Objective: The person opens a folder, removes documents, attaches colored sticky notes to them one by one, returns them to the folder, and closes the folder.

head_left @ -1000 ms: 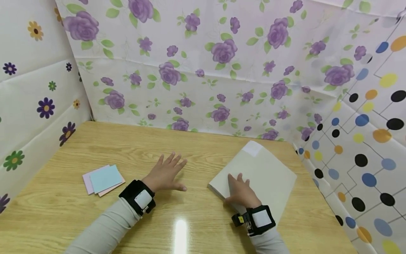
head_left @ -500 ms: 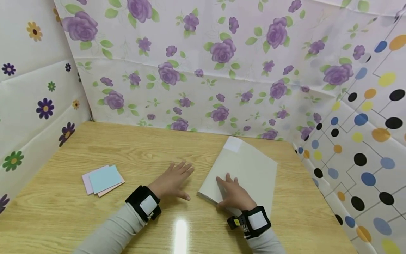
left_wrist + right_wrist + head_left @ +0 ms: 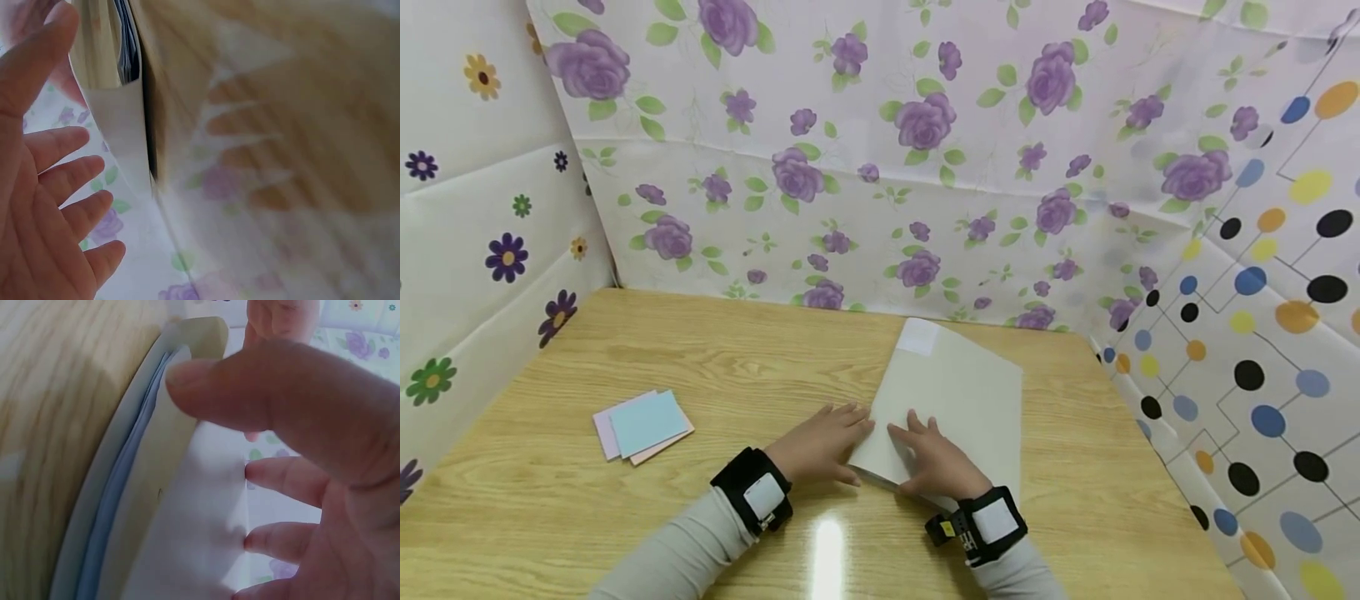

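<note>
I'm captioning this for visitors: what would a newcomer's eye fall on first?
Probably the purple-flowered sheet across the back. Next, the pale folder right of centre on the table, right hand on top and left hand at its left edge; then the pastel cards at the table's left.

Wood-grain tabletop (image 3: 752,354), pastel paper sheets (image 3: 648,423) overlapping at left, white folder (image 3: 973,396) lying right of centre.

In the head view, a light-blue card (image 3: 649,423) lies at eight o'clock, overlapping a lilac card (image 3: 604,431) that juts out towards nine and a peach card (image 3: 662,444) towards five. The wood-grain surface (image 3: 737,350) shows a bright glare (image 3: 828,558) near six. A purple-rose cloth (image 3: 850,108) hangs at twelve, a daisy-print cloth (image 3: 467,217) at nine, a dotted cloth (image 3: 1262,333) at three.
</note>
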The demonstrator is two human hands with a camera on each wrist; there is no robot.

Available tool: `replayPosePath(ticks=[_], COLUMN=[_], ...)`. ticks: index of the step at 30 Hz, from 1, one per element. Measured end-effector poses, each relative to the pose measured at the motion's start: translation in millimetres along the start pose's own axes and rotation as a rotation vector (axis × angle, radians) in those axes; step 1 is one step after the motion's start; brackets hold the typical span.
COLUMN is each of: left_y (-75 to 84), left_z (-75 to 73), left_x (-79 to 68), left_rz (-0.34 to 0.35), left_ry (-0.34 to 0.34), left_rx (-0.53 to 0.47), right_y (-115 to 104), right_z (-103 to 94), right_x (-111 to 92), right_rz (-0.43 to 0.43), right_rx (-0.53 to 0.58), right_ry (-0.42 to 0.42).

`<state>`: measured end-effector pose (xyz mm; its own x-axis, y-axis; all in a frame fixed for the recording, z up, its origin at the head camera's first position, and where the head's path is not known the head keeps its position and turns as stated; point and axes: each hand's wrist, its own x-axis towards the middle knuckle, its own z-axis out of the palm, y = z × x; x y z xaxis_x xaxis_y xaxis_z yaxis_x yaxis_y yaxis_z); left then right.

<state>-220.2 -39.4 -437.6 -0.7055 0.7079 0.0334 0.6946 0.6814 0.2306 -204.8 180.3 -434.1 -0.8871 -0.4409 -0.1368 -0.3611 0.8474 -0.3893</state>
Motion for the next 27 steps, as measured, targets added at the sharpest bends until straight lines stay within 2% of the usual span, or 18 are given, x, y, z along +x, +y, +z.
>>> replayPosePath(ticks=[10,17,23,27], left_y=[6.9,16.1,26.8,32.0], left_z=[0.7,5.1,4.9,6.1], left_x=[-0.8,-1.1,-0.5,2.7], left_rz=[-0.012,-0.040,-0.072,-0.087], left_ry=[-0.004,0.008,0.025,0.027], left_rx=[-0.007,-0.027,0.003,0.020], right_y=[0,8,13,15], right_z=[1.9,3.8,5.0,5.2], right_x=[4,0,-5,-8], right_rz=[-0.021,-0.060,-0.114,-0.117], right_rx=[-0.020,0.009,-0.002,-0.026], right_ry=[-0.045,-0.077,-0.060,-0.029])
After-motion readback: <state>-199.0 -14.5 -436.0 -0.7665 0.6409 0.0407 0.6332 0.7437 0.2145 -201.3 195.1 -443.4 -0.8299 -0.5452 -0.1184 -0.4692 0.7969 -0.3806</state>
